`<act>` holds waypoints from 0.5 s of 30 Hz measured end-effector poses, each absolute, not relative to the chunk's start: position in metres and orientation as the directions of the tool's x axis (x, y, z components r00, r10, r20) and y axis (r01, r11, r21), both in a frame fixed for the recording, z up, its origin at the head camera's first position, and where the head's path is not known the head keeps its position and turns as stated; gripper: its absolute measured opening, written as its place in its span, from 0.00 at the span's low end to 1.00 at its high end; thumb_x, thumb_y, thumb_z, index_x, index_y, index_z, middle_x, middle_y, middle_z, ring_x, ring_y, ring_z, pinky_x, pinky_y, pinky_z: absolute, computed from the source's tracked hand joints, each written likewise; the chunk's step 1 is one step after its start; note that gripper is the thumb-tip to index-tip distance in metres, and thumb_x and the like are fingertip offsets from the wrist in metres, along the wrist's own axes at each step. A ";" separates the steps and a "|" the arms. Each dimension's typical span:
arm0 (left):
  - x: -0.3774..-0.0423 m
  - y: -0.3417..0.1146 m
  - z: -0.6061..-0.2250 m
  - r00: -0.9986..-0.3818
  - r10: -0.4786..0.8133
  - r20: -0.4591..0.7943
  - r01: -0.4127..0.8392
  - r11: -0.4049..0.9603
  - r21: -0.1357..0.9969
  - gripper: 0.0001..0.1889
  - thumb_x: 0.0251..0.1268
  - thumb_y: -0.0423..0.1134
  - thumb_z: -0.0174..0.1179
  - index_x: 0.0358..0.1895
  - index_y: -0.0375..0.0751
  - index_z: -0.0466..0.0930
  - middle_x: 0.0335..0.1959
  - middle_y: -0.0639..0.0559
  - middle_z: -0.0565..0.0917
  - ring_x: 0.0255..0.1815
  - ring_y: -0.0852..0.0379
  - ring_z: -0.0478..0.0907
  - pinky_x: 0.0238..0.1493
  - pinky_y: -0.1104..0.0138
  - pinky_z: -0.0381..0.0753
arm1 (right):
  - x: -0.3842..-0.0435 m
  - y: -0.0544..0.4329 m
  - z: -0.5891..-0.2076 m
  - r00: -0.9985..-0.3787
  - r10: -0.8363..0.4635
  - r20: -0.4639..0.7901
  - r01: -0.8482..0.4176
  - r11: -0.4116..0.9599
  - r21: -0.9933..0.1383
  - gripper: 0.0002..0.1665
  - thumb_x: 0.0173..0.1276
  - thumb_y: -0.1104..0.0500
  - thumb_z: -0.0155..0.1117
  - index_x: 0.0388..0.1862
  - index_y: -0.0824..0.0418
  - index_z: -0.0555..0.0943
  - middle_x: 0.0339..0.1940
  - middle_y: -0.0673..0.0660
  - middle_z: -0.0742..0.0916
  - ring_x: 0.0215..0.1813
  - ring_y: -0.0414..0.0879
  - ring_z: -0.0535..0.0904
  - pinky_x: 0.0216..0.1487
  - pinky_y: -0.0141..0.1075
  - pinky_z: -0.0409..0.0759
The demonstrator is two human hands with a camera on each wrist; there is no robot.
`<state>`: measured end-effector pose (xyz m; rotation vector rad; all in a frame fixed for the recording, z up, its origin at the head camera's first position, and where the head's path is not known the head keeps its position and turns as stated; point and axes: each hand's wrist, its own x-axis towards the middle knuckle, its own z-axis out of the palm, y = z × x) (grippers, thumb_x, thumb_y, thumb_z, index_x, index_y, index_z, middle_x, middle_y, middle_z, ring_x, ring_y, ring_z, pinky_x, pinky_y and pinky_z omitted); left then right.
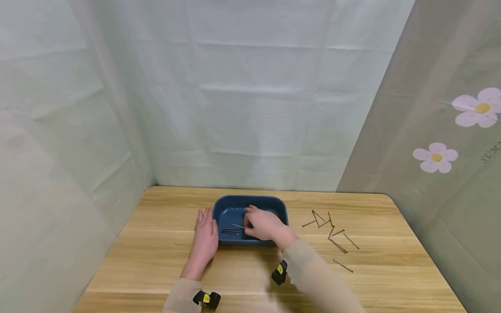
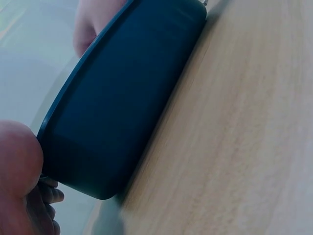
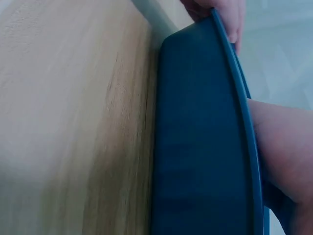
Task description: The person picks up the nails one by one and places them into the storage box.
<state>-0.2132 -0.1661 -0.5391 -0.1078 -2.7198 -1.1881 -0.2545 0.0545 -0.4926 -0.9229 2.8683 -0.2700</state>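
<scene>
A dark blue rectangular tray [image 1: 250,196] stands on the table. My left hand [image 1: 206,234] lies along its left side with the fingers extended, the thumb at the rim. Inside the tray, my right hand [image 1: 262,224] pinches a thin nail [image 1: 237,225] whose tip points left. Just below that, several dark nails [image 1: 230,232] lie side by side on the tray floor. The left wrist view has the tray's outer wall [image 2: 122,93] with the left hand [image 2: 19,166] at its corner. In the right wrist view, the right hand [image 3: 283,147] reaches over the rim and its fingertips are hidden.
Several loose nails [image 1: 331,232] are scattered on the wooden table [image 1: 156,243] to the right of the tray, some crossing. One single nail [image 1: 342,265] lies nearer the front. Pale cloth [image 1: 250,108] hangs behind and at both sides of the table.
</scene>
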 end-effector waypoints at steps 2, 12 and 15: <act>-0.214 -0.167 -0.540 -0.983 -0.004 0.182 0.130 0.680 0.722 0.27 0.87 0.32 0.41 0.78 0.16 0.57 0.82 0.24 0.57 0.86 0.27 0.42 0.84 0.37 0.43 | -0.258 0.048 -0.494 -0.807 -0.589 -0.051 -0.575 0.802 -0.164 0.06 0.75 0.52 0.70 0.35 0.47 0.85 0.76 0.57 0.80 0.81 0.53 0.69 0.53 0.37 0.87; -0.216 -0.167 -0.540 -0.984 0.004 0.179 0.133 0.683 0.718 0.26 0.87 0.32 0.42 0.78 0.16 0.58 0.82 0.24 0.58 0.86 0.27 0.42 0.84 0.37 0.43 | -0.267 0.028 -0.499 -0.802 -0.597 -0.020 -0.596 0.802 -0.033 0.06 0.74 0.53 0.72 0.34 0.50 0.88 0.60 0.51 0.89 0.76 0.53 0.76 0.61 0.42 0.87; -0.215 -0.167 -0.541 -0.985 0.007 0.173 0.131 0.680 0.721 0.27 0.88 0.33 0.41 0.79 0.16 0.58 0.82 0.24 0.57 0.86 0.27 0.41 0.84 0.38 0.42 | -0.267 0.025 -0.505 -0.804 -0.594 -0.012 -0.595 0.804 0.006 0.07 0.74 0.53 0.73 0.34 0.49 0.89 0.57 0.49 0.89 0.75 0.52 0.77 0.60 0.41 0.87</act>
